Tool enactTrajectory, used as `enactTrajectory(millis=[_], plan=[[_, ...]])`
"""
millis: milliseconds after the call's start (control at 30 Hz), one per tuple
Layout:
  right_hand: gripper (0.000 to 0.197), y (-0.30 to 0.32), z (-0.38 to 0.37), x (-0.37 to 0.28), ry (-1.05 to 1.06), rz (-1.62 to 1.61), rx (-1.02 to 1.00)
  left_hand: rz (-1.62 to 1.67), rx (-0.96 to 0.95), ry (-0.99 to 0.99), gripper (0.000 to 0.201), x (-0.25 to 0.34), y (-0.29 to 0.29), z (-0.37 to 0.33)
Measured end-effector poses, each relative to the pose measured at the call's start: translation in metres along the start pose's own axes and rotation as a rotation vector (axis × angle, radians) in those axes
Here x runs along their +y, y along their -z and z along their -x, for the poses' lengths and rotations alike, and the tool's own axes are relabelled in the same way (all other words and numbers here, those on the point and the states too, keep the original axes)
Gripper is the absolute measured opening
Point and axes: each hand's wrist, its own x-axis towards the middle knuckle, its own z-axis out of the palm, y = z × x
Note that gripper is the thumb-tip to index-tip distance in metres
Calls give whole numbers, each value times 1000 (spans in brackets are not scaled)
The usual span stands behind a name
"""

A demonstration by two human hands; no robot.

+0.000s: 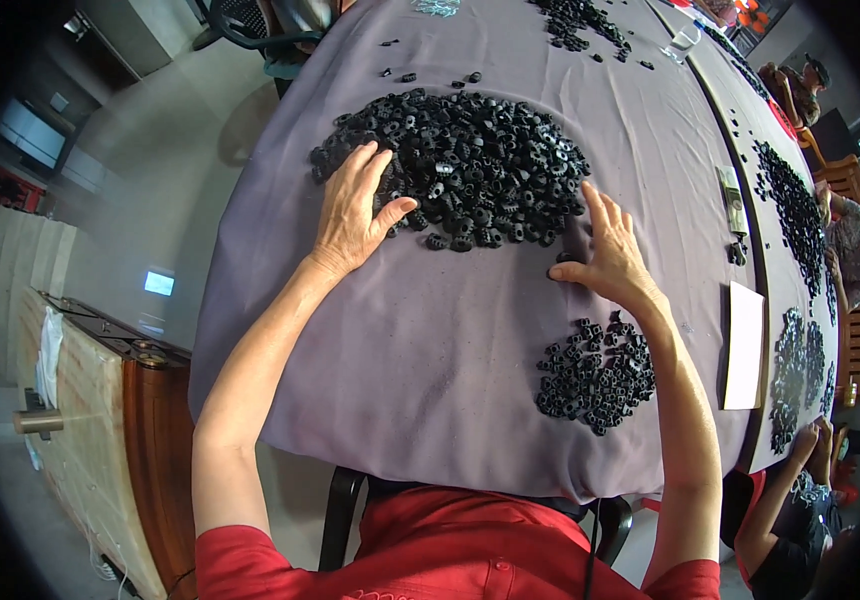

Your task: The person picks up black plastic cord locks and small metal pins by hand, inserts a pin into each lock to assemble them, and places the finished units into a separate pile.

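Observation:
A wide heap of small black ridged plastic parts (490, 170) lies on the grey-mauve tablecloth (420, 340). My left hand (354, 205) rests at the heap's left edge, fingers stretched and thumb apart, with the fingertips against the outer parts. On the opposite side, my right hand (605, 250) is spread beside the heap's right edge, its thumb pointing inward. Neither hand holds anything that I can see. Close to my right forearm lies a smaller pile of little black square-looking parts (595, 375).
Another black pile (580, 22) lies at the far end. To the right are a white sheet (744, 345), a clear cup (683, 42) and a second table with black piles (795, 215). Several people sit along it. A wooden cabinet (155, 450) stands left.

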Motion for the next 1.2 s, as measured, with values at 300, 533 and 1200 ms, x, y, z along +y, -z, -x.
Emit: enactTrajectory(millis=[300,533,1200], plan=[[64,-35,-29,6,-141,-179,229,-14,10,-21,71,2,-2,-2],[54,-41,-68,-59,-128,-328,304,35,44,50,73,3,-3,-3],[13,38,154,-23,-150,-534,342,-89,62,-54,45,-11,-8,-3]])
